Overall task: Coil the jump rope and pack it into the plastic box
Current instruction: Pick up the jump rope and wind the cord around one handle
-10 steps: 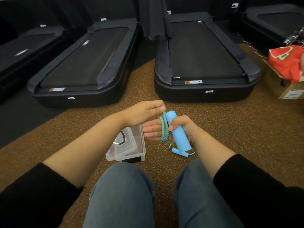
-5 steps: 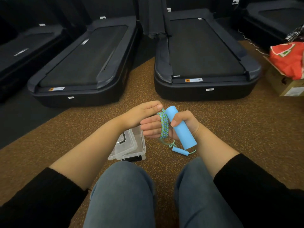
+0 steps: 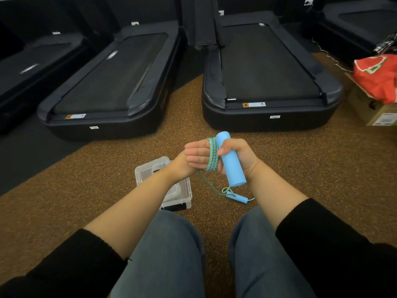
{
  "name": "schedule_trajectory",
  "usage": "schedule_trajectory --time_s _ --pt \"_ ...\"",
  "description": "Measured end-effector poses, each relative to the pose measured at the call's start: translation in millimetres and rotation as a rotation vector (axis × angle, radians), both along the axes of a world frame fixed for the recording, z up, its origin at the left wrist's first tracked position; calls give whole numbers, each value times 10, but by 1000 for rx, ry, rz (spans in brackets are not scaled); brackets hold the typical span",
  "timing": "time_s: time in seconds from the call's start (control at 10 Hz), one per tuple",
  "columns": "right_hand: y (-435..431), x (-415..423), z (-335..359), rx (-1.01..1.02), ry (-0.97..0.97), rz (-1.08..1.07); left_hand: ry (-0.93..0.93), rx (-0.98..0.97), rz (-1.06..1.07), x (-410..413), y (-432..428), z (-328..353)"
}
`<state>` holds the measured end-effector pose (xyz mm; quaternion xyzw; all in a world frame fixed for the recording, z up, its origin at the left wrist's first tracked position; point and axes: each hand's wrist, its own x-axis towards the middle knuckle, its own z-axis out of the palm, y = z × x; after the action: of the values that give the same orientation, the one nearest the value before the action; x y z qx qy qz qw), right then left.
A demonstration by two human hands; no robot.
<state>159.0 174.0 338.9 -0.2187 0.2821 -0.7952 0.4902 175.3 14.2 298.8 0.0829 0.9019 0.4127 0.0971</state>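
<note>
seated on the floor, knees in blue jeans (image 3: 163, 261) nearest the camera, black sleeves (image 3: 335, 244) pushed up both forearms. between the knees and a little ahead, the second blue handle (image 3: 239, 198) of the jump rope lies on the speckled brown floor (image 3: 290, 168), a small loop of pale green cord knotted just beside it. left of that, the clear plastic box (image 3: 184, 195) sits on the floor, partly hidden under the left forearm (lid state hard to read from here). above the box, both hands meet in mid-air. right hand (image 3: 238, 155) is closed around the first blue handle (image 3: 231, 160), which stands tilted, top end leaning away and to the left; thumb pressed on its front. the rope coil (image 3: 212, 157), blue-and-green braid, is wound in several turns around the right hand's fingers, touching the handle's left side. left hand (image 3: 194, 157) is curled shut, fist pressed against those fingers beside the coil; a loose strand of rope (image 3: 207, 181) runs down from below the hands to the handle on the floor. farther off, two black treadmills (image 3: 111, 87) lie side by side, more at the edges. far right, a cardboard box (image 3: 378, 112) with a red bag (image 3: 378, 78) on top.
</note>
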Motion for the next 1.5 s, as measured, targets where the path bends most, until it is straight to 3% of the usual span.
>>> schedule_trajectory --time_s 0.1,0.3,0.6,1.0,1.2,1.5 --pt "-14 -29 33 -27 -17 9 54 -103 25 270 266 348" --pt "-21 -106 53 58 9 -52 13 -200 37 261 197 400" --pt "-48 -239 -43 39 59 -31 -81 -44 9 334 192 410" --pt "-74 -251 -122 239 20 -194 42 -296 -38 439 166 376" --pt "-36 -261 -127 206 20 -184 130 -493 -64 447 94 450" --pt "-69 -195 -142 263 -91 -222 143 -602 -83 509 67 470"
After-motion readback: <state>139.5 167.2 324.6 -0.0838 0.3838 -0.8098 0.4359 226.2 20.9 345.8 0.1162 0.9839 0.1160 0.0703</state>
